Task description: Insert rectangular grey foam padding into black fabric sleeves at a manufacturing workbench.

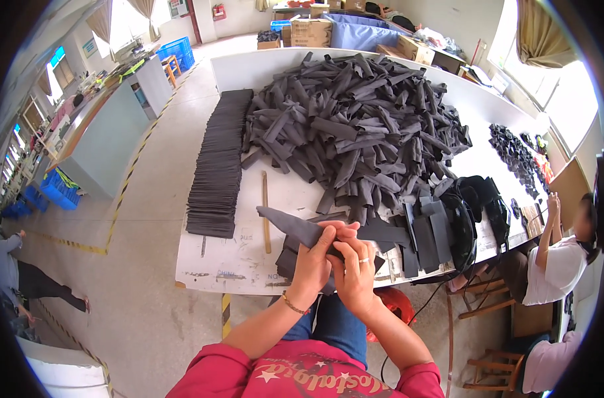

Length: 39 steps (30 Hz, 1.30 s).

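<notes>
Over the near edge of the white table, a dark grey fabric piece (290,225) is pinched in both my hands, its pointed end sticking out to the left. My left hand (310,265) grips it with the thumb on top. Close against it, my right hand (356,273) has its fingers curled on the same fabric. More flat dark pieces (287,263) lie on the table just beneath my hands. Beyond them rises a big loose heap of rolled grey fabric pieces (362,126). To its left runs a long, tightly packed row of flat dark pieces (217,166).
A thin wooden stick (265,212) lies on the white table (249,182). Dark strips (429,232) and black bundled items (471,212) sit to the right. A person (557,265) works at the far right. A red container (391,308) stands below the table edge.
</notes>
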Available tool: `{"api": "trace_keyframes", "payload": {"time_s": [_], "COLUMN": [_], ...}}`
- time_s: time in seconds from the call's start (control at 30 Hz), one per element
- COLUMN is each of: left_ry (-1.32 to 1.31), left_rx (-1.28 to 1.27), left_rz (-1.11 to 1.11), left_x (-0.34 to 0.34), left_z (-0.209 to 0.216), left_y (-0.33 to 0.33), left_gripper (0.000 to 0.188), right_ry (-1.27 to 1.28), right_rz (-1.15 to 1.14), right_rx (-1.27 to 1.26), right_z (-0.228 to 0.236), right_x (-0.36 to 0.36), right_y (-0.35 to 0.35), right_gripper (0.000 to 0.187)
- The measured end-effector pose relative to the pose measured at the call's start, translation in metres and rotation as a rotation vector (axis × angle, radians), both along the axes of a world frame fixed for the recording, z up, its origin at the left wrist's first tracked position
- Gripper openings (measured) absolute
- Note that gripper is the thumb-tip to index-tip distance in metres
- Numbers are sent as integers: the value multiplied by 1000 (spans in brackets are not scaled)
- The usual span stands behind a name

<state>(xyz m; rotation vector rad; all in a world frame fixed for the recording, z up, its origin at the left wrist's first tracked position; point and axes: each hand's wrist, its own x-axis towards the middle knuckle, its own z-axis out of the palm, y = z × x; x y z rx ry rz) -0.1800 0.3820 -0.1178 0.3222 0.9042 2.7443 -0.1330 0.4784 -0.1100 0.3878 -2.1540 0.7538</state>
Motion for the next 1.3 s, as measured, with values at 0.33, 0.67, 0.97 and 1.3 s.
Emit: {"api": "trace_keyframes", "payload": {"time_s": [0.33,0.67,0.97,1.3], "left_ry": [-87,-108,-163,-178], "left_rx": [51,110,130,233], "left_rz": [56,-17,10,194], "left_x": [-4,6,-8,-16], "left_z": [6,-1,1,28], "left_y": [-19,-11,-26,-38], "left_gripper": [24,24,26,36], "right_ry": [-173,-131,-292,-173], "right_rz": [61,149,133,213], "right_rx": [130,154,174,217], "right_z": [11,14,25,29], "right_x": [10,-4,5,6], "right_y": [16,1,13,29], "right_gripper": [35,30,34,26]}}
